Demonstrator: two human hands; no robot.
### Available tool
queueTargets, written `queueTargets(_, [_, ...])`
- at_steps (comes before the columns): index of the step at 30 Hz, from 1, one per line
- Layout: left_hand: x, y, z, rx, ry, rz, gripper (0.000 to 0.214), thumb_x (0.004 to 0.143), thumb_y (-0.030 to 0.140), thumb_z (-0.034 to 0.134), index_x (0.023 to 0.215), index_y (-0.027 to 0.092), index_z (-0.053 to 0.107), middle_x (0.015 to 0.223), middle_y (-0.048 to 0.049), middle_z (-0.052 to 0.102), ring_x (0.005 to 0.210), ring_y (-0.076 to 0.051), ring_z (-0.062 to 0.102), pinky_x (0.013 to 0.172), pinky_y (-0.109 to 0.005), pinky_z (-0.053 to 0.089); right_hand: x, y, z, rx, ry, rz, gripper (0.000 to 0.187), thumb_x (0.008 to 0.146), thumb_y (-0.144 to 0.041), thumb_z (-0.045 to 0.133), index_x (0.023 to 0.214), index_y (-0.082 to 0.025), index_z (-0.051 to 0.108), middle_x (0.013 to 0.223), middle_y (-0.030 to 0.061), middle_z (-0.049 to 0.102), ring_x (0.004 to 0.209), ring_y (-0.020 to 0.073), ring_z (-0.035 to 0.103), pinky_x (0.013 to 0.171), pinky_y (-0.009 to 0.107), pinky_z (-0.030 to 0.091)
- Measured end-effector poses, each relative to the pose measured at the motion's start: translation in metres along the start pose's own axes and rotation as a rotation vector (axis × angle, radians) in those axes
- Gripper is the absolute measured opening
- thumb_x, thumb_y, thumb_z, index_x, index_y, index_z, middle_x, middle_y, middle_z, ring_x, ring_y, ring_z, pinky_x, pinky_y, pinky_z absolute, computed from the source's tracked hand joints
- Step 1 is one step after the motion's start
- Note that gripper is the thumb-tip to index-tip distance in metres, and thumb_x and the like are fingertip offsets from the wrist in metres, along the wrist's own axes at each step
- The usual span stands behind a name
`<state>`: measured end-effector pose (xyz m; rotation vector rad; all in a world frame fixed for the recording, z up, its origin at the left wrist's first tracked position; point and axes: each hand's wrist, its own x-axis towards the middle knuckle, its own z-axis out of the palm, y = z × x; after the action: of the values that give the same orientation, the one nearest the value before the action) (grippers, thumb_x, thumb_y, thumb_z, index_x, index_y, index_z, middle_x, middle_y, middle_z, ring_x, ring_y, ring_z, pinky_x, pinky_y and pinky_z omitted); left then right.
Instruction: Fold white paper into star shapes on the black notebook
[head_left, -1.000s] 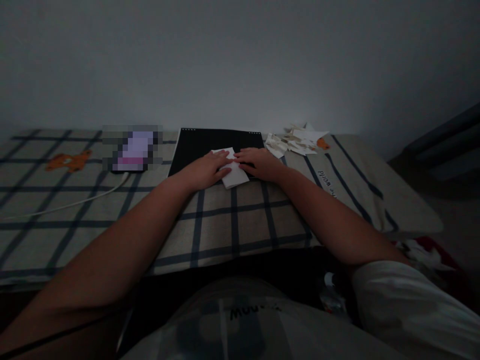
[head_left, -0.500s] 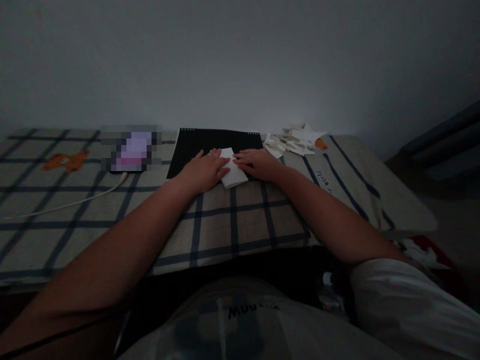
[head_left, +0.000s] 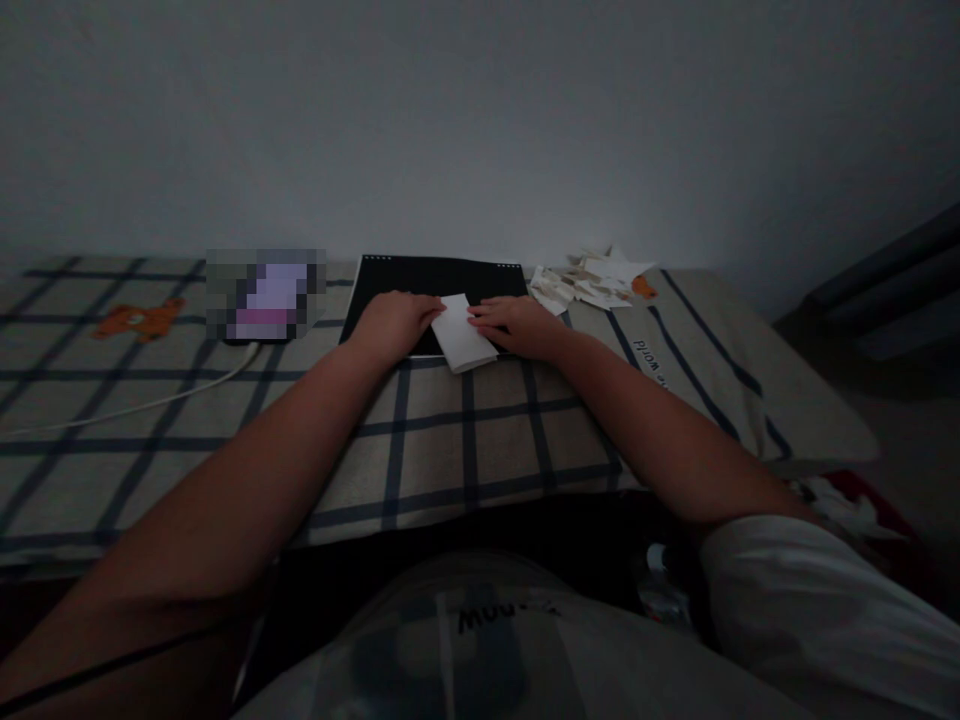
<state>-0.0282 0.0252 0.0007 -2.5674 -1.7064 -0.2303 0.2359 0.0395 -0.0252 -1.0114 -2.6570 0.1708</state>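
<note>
A folded white paper (head_left: 463, 340) lies tilted across the front edge of a black flat sheet or board (head_left: 442, 275) with small punched holes along its far edge. My left hand (head_left: 394, 325) is closed at the paper's upper left edge, its fingertips pinched together there. From the other side my right hand (head_left: 519, 326) rests with fingers stretched out, the tips touching the paper's right edge. The thumb of my left hand is partly hidden.
Right of the board lies a pile of torn or folded paper pieces (head_left: 589, 280). A blurred phone (head_left: 268, 295) with a white cable (head_left: 187, 392) lies left on the checked tablecloth (head_left: 435, 440). Below the table edge stands a clear bottle (head_left: 661, 590). A wall rises behind.
My left hand has drawn back left off the paper's face, from fingers spread over it to a pinch at its edge. My right hand has hardly moved.
</note>
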Motion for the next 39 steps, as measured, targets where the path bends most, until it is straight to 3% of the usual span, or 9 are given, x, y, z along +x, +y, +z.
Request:
queueTargets(5, [0.002, -0.004, -0.001, -0.014, 0.01, 0.008, 0.045, 0.116, 0.043, 0.05, 0.146, 0.032, 0.082, 0.147, -0.0032, 0.083, 0.135, -0.033, 0.078, 0.112, -0.043, 0.059, 0.001, -0.003, -0.001, -0.021, -0.016, 0.075, 0.037, 0.116, -0.033, 0.06, 0.148, -0.031, 0.081, 0.16, 0.0056, 0.075, 0.154, 0.0288, 0.065, 0.129, 0.054, 0.051])
queueTargets(10, [0.002, -0.008, -0.004, 0.033, -0.072, 0.033, 0.046, 0.116, 0.04, 0.054, 0.155, 0.03, 0.076, 0.152, -0.0061, 0.08, 0.138, -0.032, 0.077, 0.114, -0.04, 0.057, 0.001, -0.004, -0.003, -0.044, -0.047, 0.063, 0.041, 0.118, -0.033, 0.055, 0.153, -0.029, 0.077, 0.164, 0.0038, 0.072, 0.158, 0.0294, 0.062, 0.131, 0.055, 0.05])
queueTargets(16, [0.001, -0.021, -0.002, -0.003, -0.125, 0.147, 0.05, 0.115, 0.04, 0.057, 0.164, 0.031, 0.068, 0.169, -0.0047, 0.067, 0.146, -0.031, 0.071, 0.124, -0.041, 0.051, 0.001, -0.004, -0.003, -0.047, -0.046, 0.081, 0.041, 0.116, -0.031, 0.06, 0.154, -0.03, 0.077, 0.164, 0.0035, 0.071, 0.159, 0.0309, 0.062, 0.132, 0.057, 0.05])
queueTargets(22, [-0.002, -0.029, -0.002, -0.081, -0.194, 0.207, 0.062, 0.115, 0.049, 0.059, 0.171, 0.024, 0.058, 0.177, -0.0108, 0.059, 0.154, -0.031, 0.064, 0.131, -0.042, 0.045, 0.0, -0.003, -0.003, -0.043, -0.035, 0.07, 0.041, 0.117, -0.031, 0.059, 0.153, -0.028, 0.077, 0.164, 0.0042, 0.071, 0.159, 0.0308, 0.062, 0.132, 0.057, 0.05])
queueTargets(29, [-0.002, -0.034, 0.004, -0.136, -0.219, 0.232, 0.064, 0.115, 0.052, 0.059, 0.173, 0.025, 0.055, 0.183, -0.0107, 0.05, 0.17, -0.034, 0.047, 0.142, -0.052, 0.033, -0.002, -0.002, 0.001, -0.067, -0.022, 0.064, 0.04, 0.118, -0.032, 0.056, 0.151, -0.03, 0.078, 0.165, 0.0035, 0.071, 0.158, 0.0302, 0.062, 0.13, 0.058, 0.052])
queueTargets(34, [0.001, -0.04, 0.015, -0.195, -0.12, 0.274, 0.062, 0.113, 0.049, 0.06, 0.168, 0.02, 0.062, 0.186, -0.0135, 0.044, 0.174, -0.032, 0.041, 0.143, -0.052, 0.032, -0.003, 0.0, 0.003, -0.092, -0.009, 0.05, 0.042, 0.118, -0.032, 0.054, 0.152, -0.028, 0.077, 0.165, 0.0061, 0.071, 0.155, 0.0312, 0.065, 0.127, 0.058, 0.053])
queueTargets(39, [0.006, -0.04, 0.019, -0.254, 0.063, 0.365, 0.043, 0.109, 0.04, 0.062, 0.14, 0.019, 0.083, 0.165, -0.0137, 0.07, 0.153, -0.032, 0.066, 0.135, -0.053, 0.048, -0.003, 0.003, 0.001, -0.138, 0.043, 0.071, 0.044, 0.115, -0.028, 0.056, 0.154, -0.025, 0.077, 0.163, 0.0091, 0.072, 0.151, 0.0332, 0.067, 0.123, 0.057, 0.054])
